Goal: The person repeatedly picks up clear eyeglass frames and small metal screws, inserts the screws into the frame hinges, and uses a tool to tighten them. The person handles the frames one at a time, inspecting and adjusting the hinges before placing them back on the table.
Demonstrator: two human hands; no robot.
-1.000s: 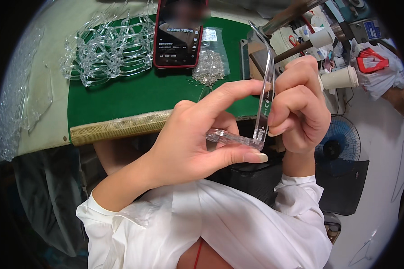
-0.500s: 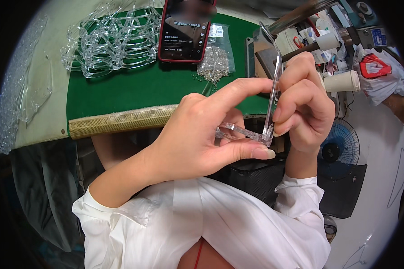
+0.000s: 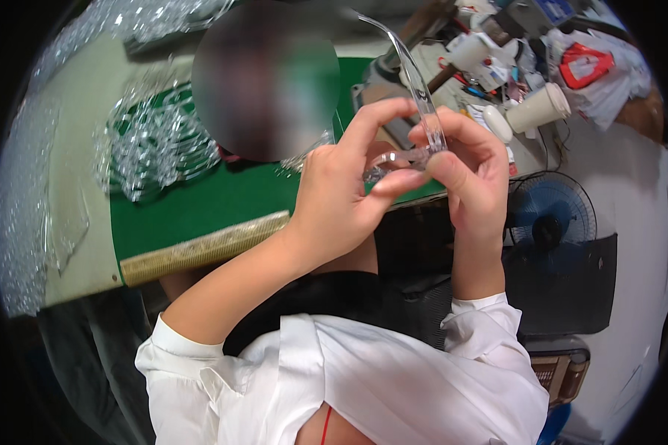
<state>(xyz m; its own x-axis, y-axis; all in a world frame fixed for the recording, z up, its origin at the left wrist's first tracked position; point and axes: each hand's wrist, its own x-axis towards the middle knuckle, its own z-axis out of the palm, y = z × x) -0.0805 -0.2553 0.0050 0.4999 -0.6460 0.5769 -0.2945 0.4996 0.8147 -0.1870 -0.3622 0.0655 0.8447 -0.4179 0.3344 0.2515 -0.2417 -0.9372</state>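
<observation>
Both hands hold one clear plastic eyeglass frame (image 3: 417,74) above the front edge of the green mat (image 3: 267,194). My left hand (image 3: 326,196) is closed round the front part, its thumb and index finger reaching to the hinge corner. My right hand (image 3: 471,163) pinches that same corner, thumb in front and fingers behind. One temple stands up from the corner, pointing away and slightly left. Fingers hide much of the frame front and the hinge itself.
A pile of clear eyeglass frames (image 3: 152,144) lies on the mat's left. A blurred patch covers most of the phone, beside small metal bits (image 3: 293,165). A gold perforated strip (image 3: 200,248) edges the table. At right are a white cup (image 3: 538,107) and a fan (image 3: 549,215).
My right fingers have shifted from along the temple to a pinch at the hinge corner. Both hands and the frame sit higher in view, and the view itself has tilted.
</observation>
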